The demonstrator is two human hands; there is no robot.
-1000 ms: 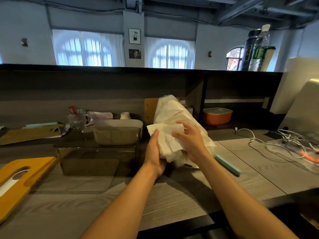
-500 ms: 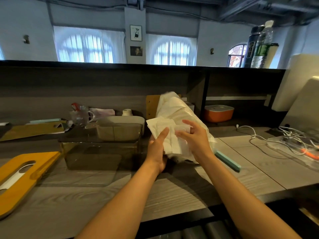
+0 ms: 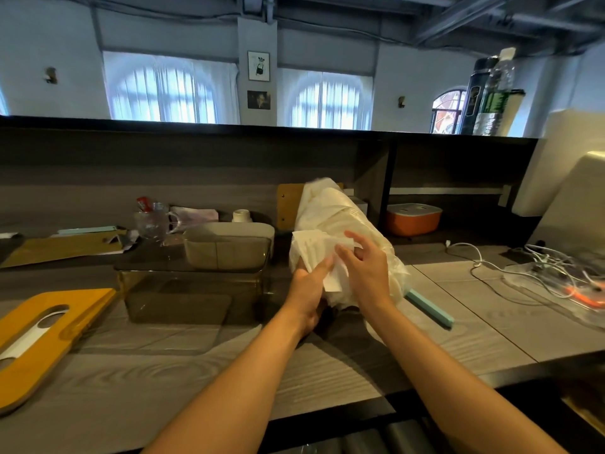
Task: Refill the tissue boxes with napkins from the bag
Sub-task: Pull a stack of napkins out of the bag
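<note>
A long clear plastic bag (image 3: 343, 214) full of white napkins lies on the desk, its open end toward me. My left hand (image 3: 309, 286) grips a wad of napkins (image 3: 311, 250) at the bag's mouth, thumb on top. My right hand (image 3: 368, 273) rests on the same napkins and the bag, fingers partly spread. To the left stands a smoky transparent tissue box (image 3: 193, 290) with no lid and nothing visible inside. A grey tissue box (image 3: 229, 245) stands just behind it. An orange wooden lid (image 3: 42, 329) with an oval slot lies at the far left.
A teal strip (image 3: 430, 309) lies right of the bag. White cables (image 3: 537, 273) and a clear tray sit at the far right. An orange container (image 3: 414, 219) is in the shelf recess. A glass mug (image 3: 154, 221) and papers stand behind the boxes.
My hands and the napkin wad have shifted slightly. My left thumb has come over the top of the napkins, and the wad sticks a little further out of the bag.
</note>
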